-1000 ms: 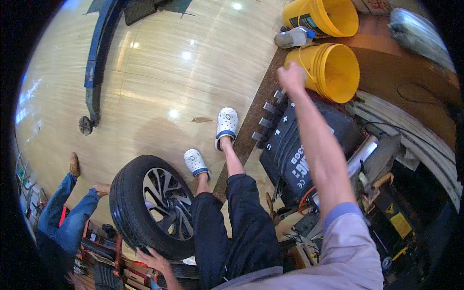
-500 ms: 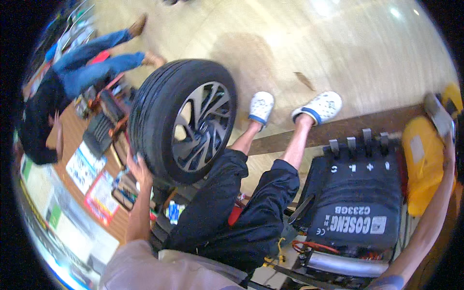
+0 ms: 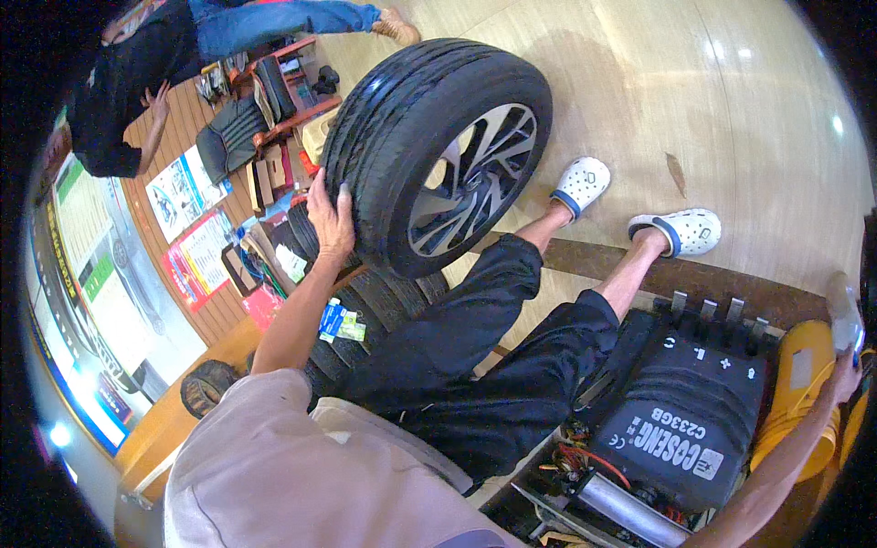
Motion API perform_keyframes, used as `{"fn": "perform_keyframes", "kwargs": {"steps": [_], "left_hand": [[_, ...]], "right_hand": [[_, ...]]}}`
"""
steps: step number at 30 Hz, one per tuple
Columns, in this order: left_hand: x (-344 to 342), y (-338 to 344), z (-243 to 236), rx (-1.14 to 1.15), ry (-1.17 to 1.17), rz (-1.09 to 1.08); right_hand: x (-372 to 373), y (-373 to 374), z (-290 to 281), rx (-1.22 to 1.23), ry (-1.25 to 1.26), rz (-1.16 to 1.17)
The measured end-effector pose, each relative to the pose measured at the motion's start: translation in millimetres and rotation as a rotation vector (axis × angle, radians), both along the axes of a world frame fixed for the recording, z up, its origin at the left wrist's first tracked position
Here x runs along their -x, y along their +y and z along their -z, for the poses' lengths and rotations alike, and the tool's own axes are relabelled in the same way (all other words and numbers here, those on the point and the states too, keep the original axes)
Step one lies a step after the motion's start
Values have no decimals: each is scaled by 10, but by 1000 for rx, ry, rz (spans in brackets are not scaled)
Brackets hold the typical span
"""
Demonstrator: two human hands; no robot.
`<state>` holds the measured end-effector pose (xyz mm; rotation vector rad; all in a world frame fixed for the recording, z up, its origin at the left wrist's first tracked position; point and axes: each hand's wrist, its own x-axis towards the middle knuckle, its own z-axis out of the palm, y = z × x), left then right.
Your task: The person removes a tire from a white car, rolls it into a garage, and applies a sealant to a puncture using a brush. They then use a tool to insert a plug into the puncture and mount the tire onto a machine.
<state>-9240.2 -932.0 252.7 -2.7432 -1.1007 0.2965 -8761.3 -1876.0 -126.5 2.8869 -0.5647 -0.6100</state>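
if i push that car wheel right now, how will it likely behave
The spoked car wheel will probably roll readily, given its round tread. It's likely heavy, judging by the thick tyre and metallic rim.

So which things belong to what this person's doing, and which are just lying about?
In hand:
- wheel, left hand against its tyre
- clear bottle, in the right hand

Apparently just around:
- yellow bucket
- black box-shaped machine
- leaf on the floor

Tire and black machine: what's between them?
In the head view, the person's two legs in dark trousers come between the tire and the black machine.
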Motion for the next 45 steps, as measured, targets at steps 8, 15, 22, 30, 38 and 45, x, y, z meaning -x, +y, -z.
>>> {"fn": "perform_keyframes", "kwargs": {"steps": [8, 15, 22, 30, 38, 45], "left_hand": [[50, 130, 174, 118, -198, 85], [317, 255, 32, 164, -310, 114], [557, 448, 13, 184, -340, 117], [605, 472, -80, 178, -315, 159], [480, 9, -384, 345, -378, 370], [70, -494, -449, 531, -531, 518]], "right_hand": [[1437, 1806, -849, -811, -509, 541], [2808, 4439, -2643, -526, -490, 367], [3856, 5170, -3748, -700, -330, 541], [4453, 5322, -3984, -557, -236, 295], [4641, 5445, -4319, -604, -282, 221], [4724, 5553, -4679, -626, -222, 146]]}}
